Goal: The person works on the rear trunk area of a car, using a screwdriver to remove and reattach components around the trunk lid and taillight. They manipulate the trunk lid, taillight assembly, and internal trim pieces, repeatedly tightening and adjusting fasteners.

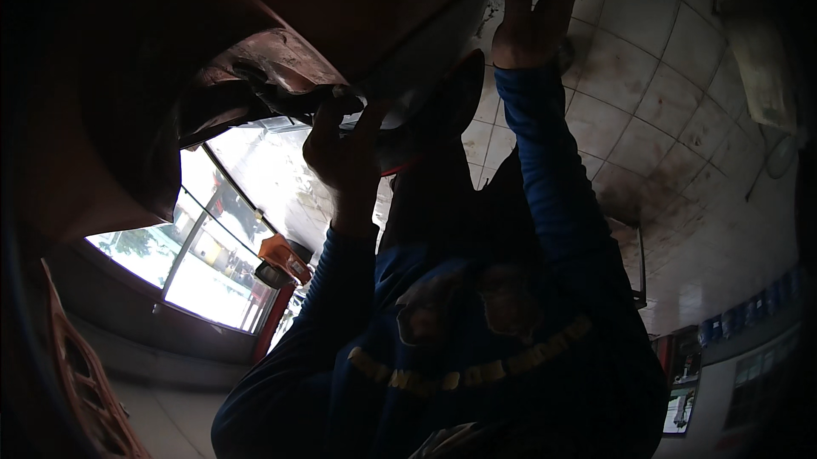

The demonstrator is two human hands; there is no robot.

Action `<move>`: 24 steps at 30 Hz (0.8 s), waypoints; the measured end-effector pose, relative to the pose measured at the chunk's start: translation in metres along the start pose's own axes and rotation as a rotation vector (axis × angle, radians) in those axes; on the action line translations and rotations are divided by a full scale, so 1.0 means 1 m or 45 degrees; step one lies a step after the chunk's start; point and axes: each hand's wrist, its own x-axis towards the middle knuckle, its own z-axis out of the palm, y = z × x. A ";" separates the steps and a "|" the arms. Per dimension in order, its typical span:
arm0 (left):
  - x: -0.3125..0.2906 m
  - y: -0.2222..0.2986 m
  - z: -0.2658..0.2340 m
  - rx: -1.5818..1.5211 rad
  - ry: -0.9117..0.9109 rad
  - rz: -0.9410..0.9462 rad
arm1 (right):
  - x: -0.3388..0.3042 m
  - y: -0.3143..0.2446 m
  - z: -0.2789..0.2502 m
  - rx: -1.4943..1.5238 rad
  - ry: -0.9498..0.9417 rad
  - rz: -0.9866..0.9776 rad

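A large dark red panel [340, 0], which looks like vehicle bodywork, fills the upper left in deep shadow. My left hand [342, 148] is raised to its lower edge, fingers bent around a dark strip [298, 102] there. Shadow hides exactly how the fingertips meet it. My right hand [532, 29] reaches up beside the panel's right end. Its thumb stands apart from the curved fingers, with a gap between them; the fingertips run toward the top of the picture. I see nothing held in it.
Pale, stained floor tiles [647, 68] lie at the right. Bright windows [204, 246] and an orange-and-black object [285, 261] are at the left. A red slotted part [85, 374] is at lower left, and several blue containers [749, 310] line the far right.
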 end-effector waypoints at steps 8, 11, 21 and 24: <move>0.007 0.000 -0.003 -0.066 -0.090 -0.135 | 0.015 -0.056 0.072 -0.015 0.121 -0.222; 0.005 0.000 -0.006 0.016 -0.097 -0.107 | 0.010 -0.059 0.080 0.091 0.065 -0.118; 0.005 -0.016 -0.007 0.072 -0.020 0.064 | 0.010 -0.067 0.075 0.199 0.064 0.022; 0.006 -0.011 -0.008 -0.040 -0.034 0.014 | 0.019 -0.059 0.062 0.247 0.069 0.037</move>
